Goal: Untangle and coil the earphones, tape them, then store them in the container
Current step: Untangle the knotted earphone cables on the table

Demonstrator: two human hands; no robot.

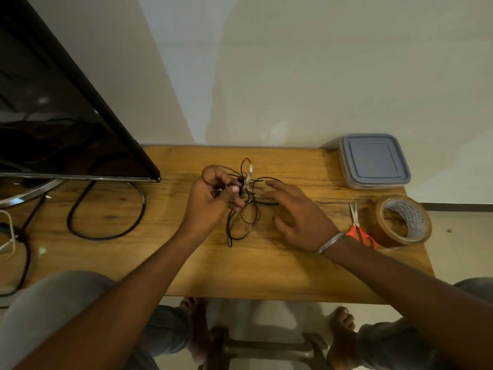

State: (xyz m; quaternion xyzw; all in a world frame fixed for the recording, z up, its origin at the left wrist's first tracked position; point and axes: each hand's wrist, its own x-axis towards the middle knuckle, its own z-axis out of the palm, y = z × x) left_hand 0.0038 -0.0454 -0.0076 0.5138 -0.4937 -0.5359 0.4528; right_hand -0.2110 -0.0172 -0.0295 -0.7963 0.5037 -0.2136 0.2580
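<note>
Bare forearms reach from a seated person's knees over the wooden bench (266, 268), where the left hand (210, 201) curls around one end of the tangled black earphones (246, 192), which sit mid-bench. The right hand (298, 220), a metal bangle (330, 241) at its wrist, holds nothing, its fingers spread wide just beside the tangle. To the right lie red-handled scissors (358, 228), a roll of brown packing tape (400, 222) and, at the far corner, the lidded container (373, 161).
</note>
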